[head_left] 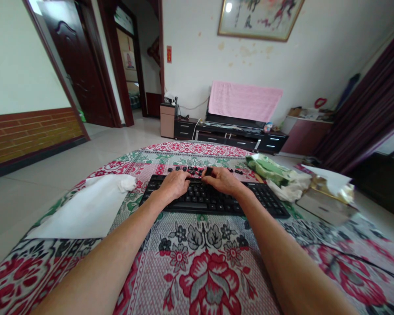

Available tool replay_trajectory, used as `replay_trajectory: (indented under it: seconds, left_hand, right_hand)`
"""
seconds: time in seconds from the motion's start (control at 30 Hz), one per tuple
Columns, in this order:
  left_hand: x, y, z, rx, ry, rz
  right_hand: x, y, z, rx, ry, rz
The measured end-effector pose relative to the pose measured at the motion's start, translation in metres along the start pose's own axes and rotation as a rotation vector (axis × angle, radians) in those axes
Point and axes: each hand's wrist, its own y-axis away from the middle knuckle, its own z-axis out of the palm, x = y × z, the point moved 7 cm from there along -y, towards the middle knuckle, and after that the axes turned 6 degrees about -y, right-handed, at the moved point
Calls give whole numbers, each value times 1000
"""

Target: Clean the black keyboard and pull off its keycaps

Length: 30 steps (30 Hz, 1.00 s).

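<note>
A black computer keyboard (197, 205) lies across the patterned tablecloth in front of me. My left hand (175, 186) rests on its upper left part, fingers curled over the back edge and thumb by the top keys. Over the upper middle of the keyboard, my right hand (223, 180) pinches a small black piece (209, 170) between thumb and fingers; its exact kind is too small to tell. Several loose black keycaps (184, 169) lie in a row just behind the keyboard, partly hidden by my hands.
A white sheet (85, 210) with a crumpled tissue (126, 183) lies left. On the right are a green package (269, 169), white crumpled plastic (290, 187) and a box-like item (326, 205). A black cable (357, 258) crosses the near right of the floral tablecloth (213, 280).
</note>
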Motion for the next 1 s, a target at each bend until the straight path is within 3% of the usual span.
replay_trajectory:
  seconds: [0.23,0.57,1.0]
  left_hand:
    - [-1,0,1,-15,5,-7]
    - [1,1,-2,-12,3,-3]
    - [1,1,-3,-13,21,-13]
  right_hand:
    - [-7,0,-2,3,32,-23]
    - [17,-1,-1,70,-234,108]
    - [23,-2,1,90,-359,151]
